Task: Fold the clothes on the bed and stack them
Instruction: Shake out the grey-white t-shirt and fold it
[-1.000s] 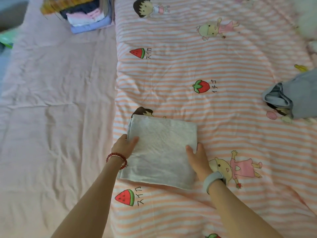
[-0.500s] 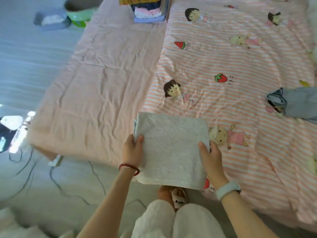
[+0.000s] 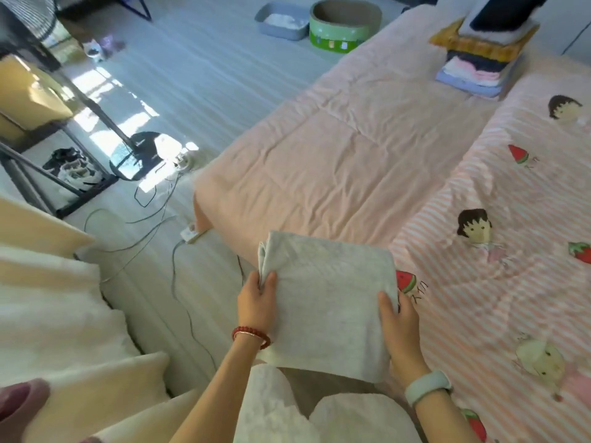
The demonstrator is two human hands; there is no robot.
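A folded pale grey garment (image 3: pixel 326 302) is held up in front of me, off the bed, over the bed's near corner. My left hand (image 3: pixel 256 303) grips its left edge, thumb on top. My right hand (image 3: pixel 398 318) grips its right edge the same way. A stack of folded clothes (image 3: pixel 476 55), with a yellow piece and a dark item on top, sits at the far end of the pink bed (image 3: pixel 335 148). The striped cartoon quilt (image 3: pixel 511 251) covers the bed's right side.
Cables and a power strip (image 3: pixel 190 235) lie on the floor left of the bed. A green round box (image 3: pixel 343 27) and a grey tray (image 3: pixel 281 22) stand on the floor beyond. A black metal rack (image 3: pixel 48 129) is at the left. White bedding (image 3: pixel 54 314) fills the lower left.
The folded grey garment has been lifted off the striped quilt with both hands and carried left. My view has swung left, bringing the floor and the stack into sight.
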